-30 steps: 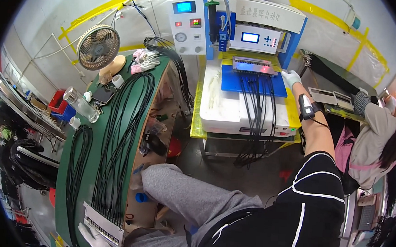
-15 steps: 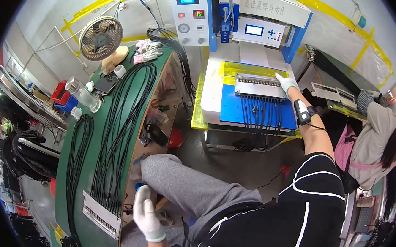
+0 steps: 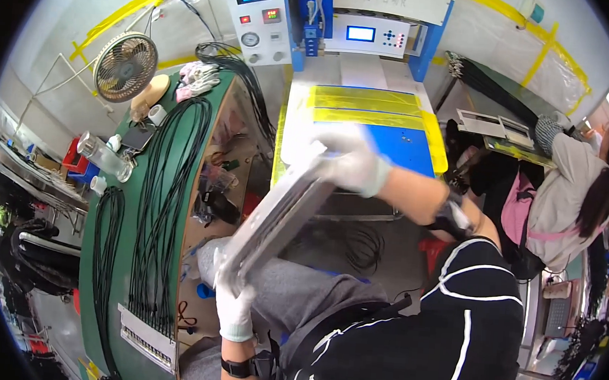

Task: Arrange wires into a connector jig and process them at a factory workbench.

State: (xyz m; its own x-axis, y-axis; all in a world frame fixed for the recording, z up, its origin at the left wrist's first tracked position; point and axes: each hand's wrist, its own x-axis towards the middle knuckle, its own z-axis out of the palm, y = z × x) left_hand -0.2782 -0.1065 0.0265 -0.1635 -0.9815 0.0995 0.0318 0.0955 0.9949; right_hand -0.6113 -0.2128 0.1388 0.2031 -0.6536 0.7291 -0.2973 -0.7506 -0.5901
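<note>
A long silvery metal cable fixture [image 3: 274, 220], blurred by motion, slants across the air in front of my lap. My right hand [image 3: 352, 161], in a white glove, grips its upper end. At the lower end my gloved left hand [image 3: 234, 312] is closed round it, the fingers partly hidden. Beyond them lies the blue work plate [image 3: 402, 151] of the bench machine, with yellow tape behind it. A similar fixture [image 3: 147, 340] with black cables rests at the near end of the green table to my left.
Bundles of black cables [image 3: 169, 202] run along the green table [image 3: 122, 248]. A fan [image 3: 124, 68], a glass bottle [image 3: 105, 158] and gloves [image 3: 198, 80] stand or lie farther back. A blue-white machine [image 3: 372, 36] rises ahead. Someone in a grey top [image 3: 573, 180] sits at right.
The fixture has left the blue plate and swung left toward me in my right hand. My left hand has risen and closed on its other end. The view has shifted slightly right.
</note>
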